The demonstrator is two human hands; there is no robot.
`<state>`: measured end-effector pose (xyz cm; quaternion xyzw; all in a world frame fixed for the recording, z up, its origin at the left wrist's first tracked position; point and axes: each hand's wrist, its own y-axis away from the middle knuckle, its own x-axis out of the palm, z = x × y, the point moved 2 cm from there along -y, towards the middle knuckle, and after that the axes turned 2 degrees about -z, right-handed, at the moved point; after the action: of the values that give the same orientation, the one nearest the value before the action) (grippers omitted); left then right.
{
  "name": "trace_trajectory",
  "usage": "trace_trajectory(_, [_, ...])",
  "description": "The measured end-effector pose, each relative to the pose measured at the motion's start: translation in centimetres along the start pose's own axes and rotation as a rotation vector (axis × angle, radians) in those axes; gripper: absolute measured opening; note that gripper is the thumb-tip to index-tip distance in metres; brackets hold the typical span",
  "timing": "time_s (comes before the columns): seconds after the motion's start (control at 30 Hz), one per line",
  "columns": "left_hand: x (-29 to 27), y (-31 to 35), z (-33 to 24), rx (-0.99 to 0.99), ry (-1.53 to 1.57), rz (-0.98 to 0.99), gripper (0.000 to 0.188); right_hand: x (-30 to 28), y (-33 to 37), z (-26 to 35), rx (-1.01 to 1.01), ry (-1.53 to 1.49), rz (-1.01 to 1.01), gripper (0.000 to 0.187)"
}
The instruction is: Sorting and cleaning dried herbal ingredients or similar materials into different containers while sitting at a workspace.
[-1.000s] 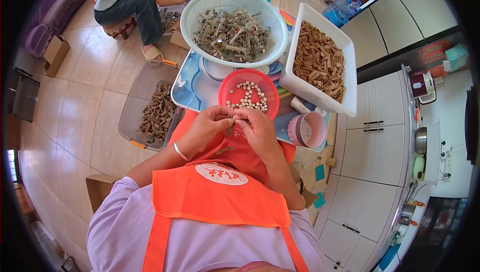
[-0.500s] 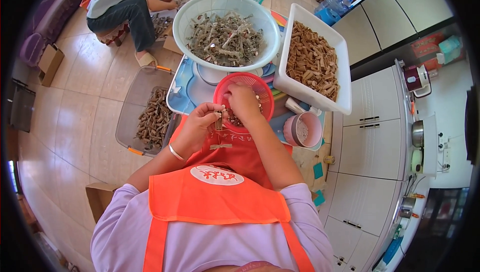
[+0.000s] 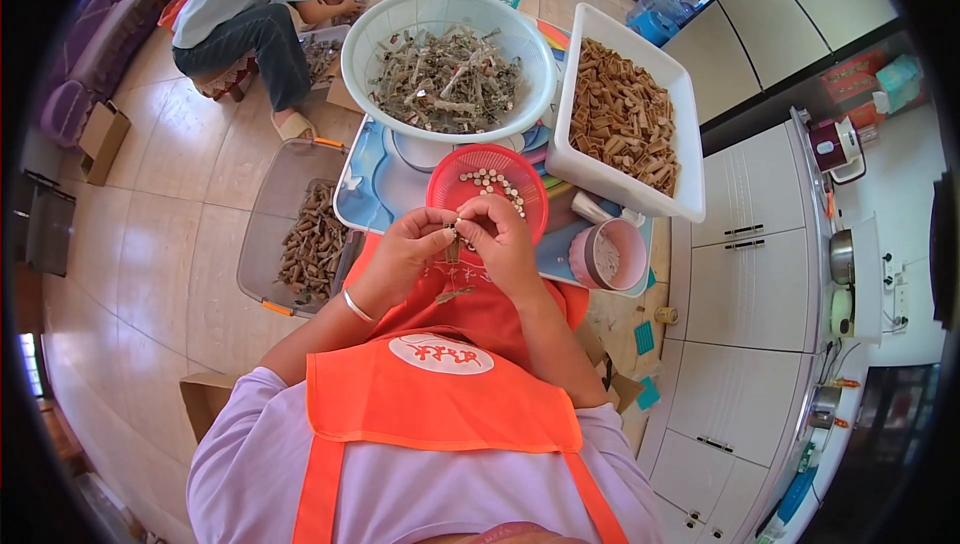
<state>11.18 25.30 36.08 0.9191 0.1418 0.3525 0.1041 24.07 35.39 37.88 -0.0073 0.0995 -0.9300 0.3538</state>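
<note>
Small pale bead-like pieces [image 3: 458, 231] are what we work on, and one sits pinched between both our hands, just over the near rim of the round red plastic basket [image 3: 487, 190]. Our left hand [image 3: 408, 252] and right hand [image 3: 503, 241] touch each other, fingers curled tight on the tiny bit. We think it is light, hard and easy to drop, so fingertips are the best place to hold it. More of them lie in the red basket, about a dozen, too small to count surely. We see one big round white basket of grey-brown sticks [image 3: 447, 64], one white square tub of brown chunks [image 3: 625, 114], one grey bin of brown pieces [image 3: 305, 234] on the floor, and one pink cup [image 3: 606, 255]. Another person [image 3: 255, 4] crouches far off.
</note>
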Motion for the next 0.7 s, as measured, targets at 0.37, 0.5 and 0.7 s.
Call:
trace_trajectory(0.37, [0.9,1.0,0.6,0.014,-0.093,0.022,0.022,-1.1,1.9,1.2,-0.210,0.224,0.015,0.011])
trace_trajectory(0.5, [1.3,1.4,0.4,0.028,-0.133,0.030,0.022,-1.5,2.2,1.1,-0.133,0.231,0.061,0.008])
trace_trajectory(0.7, [1.8,1.8,0.6,0.057,-0.239,0.085,0.021,-1.7,2.8,1.0,0.102,0.126,0.076,0.010])
